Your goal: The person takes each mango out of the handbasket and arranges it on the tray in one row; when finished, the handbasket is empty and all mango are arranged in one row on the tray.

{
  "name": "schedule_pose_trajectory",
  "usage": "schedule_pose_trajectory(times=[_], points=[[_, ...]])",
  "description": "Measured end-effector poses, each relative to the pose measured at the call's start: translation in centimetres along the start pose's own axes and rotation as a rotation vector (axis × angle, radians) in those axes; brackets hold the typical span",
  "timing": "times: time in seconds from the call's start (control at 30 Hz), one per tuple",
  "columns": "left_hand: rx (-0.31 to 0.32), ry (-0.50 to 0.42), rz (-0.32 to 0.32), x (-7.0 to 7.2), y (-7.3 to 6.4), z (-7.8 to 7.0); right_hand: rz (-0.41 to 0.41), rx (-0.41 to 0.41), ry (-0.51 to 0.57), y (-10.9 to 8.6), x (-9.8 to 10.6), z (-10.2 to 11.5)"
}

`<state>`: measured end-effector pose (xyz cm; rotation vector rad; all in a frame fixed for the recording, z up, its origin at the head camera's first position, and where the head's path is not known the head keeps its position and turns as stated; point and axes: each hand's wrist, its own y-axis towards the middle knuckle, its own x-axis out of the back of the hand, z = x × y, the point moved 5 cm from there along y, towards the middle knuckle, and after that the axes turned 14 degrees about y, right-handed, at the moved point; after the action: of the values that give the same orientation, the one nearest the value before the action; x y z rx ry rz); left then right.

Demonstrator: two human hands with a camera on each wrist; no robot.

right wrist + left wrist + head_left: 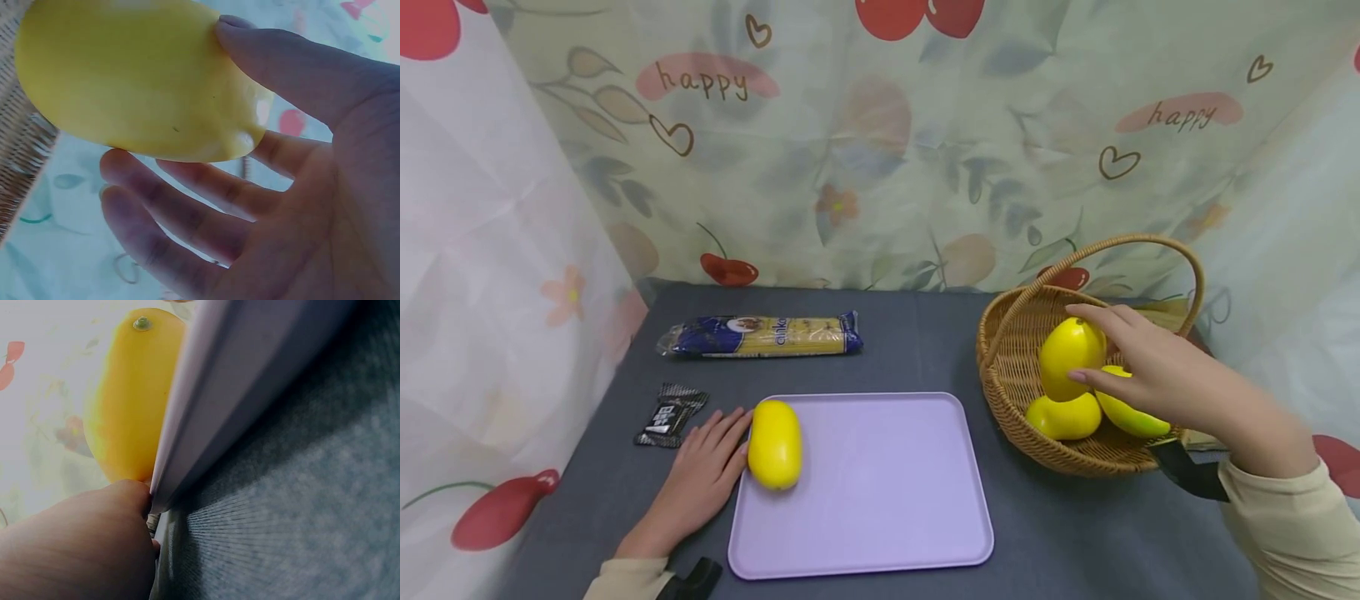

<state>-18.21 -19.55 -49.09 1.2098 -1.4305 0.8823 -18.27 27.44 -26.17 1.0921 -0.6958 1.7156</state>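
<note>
My right hand pinches a yellow mango between thumb and fingers, holding it up over the wicker basket. The right wrist view shows the thumb on one side of that mango and fingertips along the other. Below it in the basket lie a yellow mango and a yellow-green one, partly hidden by the hand. My left hand lies with fingers extended at the left edge of the lilac tray. Another mango rests on the tray, right beside that hand.
A pack of spaghetti lies behind the tray on the grey cloth. Left of the tray is a small black wrapped packet. The basket's tall handle arches up at the right, near the right forearm. Patterned curtains surround the table.
</note>
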Motion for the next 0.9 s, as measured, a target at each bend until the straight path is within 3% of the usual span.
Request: schedule_pose_trajectory(times=[0.27,0.47,0.7,0.9], points=[[0.010,-0.003,0.022,-0.4,0.0,0.2,-0.089,0.160,-0.050,-1.5,0.5,3.5],[0.009,0.003,0.018,-0.4,0.0,0.3,-0.079,0.180,-0.009,-1.5,-0.4,5.9],[0.007,0.002,0.015,-0.4,0.1,0.3,-0.078,0.266,0.113,0.0,-3.1,8.0],[0.001,0.008,-0.004,-0.1,0.0,0.1,-0.017,0.222,0.216,1.8,-6.6,9.1]])
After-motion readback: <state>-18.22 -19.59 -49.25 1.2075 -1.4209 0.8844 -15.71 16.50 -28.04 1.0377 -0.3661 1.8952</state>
